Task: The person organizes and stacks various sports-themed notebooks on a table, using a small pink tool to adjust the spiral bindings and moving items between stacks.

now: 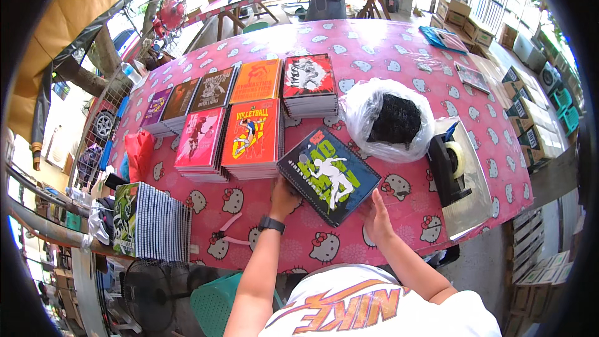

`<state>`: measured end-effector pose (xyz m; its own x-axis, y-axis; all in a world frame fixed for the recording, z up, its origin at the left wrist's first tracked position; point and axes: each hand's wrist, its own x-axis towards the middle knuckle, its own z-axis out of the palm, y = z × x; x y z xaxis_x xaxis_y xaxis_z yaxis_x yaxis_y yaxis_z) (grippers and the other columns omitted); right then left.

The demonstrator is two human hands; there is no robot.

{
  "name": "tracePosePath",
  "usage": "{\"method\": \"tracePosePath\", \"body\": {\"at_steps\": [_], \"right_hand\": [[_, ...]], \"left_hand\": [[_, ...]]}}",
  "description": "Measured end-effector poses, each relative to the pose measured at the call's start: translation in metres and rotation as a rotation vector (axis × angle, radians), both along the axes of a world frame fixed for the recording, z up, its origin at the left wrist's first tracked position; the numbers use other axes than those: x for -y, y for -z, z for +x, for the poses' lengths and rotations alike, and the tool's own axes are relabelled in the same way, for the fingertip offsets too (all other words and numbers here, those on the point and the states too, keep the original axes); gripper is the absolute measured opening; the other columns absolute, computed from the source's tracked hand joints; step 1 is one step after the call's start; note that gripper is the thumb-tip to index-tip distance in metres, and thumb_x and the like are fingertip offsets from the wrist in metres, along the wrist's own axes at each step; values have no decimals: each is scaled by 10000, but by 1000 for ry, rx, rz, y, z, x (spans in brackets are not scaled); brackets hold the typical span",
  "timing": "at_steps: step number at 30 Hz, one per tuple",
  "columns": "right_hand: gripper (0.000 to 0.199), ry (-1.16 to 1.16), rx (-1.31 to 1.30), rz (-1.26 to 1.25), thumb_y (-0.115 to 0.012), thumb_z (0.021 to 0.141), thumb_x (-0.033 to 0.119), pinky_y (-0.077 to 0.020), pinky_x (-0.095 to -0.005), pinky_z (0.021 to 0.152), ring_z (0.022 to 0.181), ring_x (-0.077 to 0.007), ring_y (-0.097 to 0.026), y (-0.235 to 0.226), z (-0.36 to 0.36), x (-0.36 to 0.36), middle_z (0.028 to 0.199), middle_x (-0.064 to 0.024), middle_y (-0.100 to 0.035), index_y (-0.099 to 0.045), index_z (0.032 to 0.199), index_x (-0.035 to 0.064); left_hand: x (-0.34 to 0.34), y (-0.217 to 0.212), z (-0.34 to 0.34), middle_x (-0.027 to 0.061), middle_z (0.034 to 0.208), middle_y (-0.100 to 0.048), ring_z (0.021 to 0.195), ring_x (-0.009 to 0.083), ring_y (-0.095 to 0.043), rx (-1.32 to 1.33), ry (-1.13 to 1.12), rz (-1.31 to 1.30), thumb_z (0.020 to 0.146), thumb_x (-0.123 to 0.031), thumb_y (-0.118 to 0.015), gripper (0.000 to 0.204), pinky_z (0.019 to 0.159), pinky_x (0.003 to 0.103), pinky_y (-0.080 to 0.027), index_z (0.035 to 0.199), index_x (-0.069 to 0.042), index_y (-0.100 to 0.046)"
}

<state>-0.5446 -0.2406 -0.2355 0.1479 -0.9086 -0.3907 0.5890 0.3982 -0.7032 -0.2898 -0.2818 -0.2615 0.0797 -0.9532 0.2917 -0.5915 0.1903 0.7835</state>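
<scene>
Fingers of the left hand [284, 195] curl onto the near-left corner of a dark spiral-bound notebook [329, 175], while the right hand [376, 215] lies flat and spread against its near-right edge; both hands touch the notebook without lifting it. It lies skewed on the pink patterned table [399, 56], directly ahead of the person, with stacks of red and orange notebooks [249, 140] just beside it at ten o'clock and a clear bag with dark contents [388, 120] near it at one o'clock. A black tape dispenser [450, 168] stands at three o'clock. Judged from its thin profile, the notebook is light, with a glossy cover likely to slide. It probably flexes if held by one corner. The bound spine or two opposite edges offer the firmest purchase.
</scene>
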Motion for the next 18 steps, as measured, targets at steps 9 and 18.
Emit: {"method": "tracePosePath", "body": {"at_steps": [9, 18], "right_hand": [[332, -589, -286, 150, -599, 788, 320, -516, -297, 660, 722, -143, -619, -55, -19, 139, 923, -73, -636, -562, 1011, 78], [520, -622, -504, 69, -572, 813, 451, -417, -304, 879, 989, -141, -556, -52, -39, 142, 1098, -46, -596, -544, 1163, 68]], "left_hand": [[-106, -35, -19, 100, 1068, -561, 993, 214, -545, -907, 39, 575, 757, -194, -627, 520, 883, 357, -416, 1213, -42, -428], [-78, -62, -37, 76, 1209, -496, 1123, 212, -473, -974, 31, 875, 801, -535, -564, 672, 928, 403, -383, 1284, -99, -398]]}}
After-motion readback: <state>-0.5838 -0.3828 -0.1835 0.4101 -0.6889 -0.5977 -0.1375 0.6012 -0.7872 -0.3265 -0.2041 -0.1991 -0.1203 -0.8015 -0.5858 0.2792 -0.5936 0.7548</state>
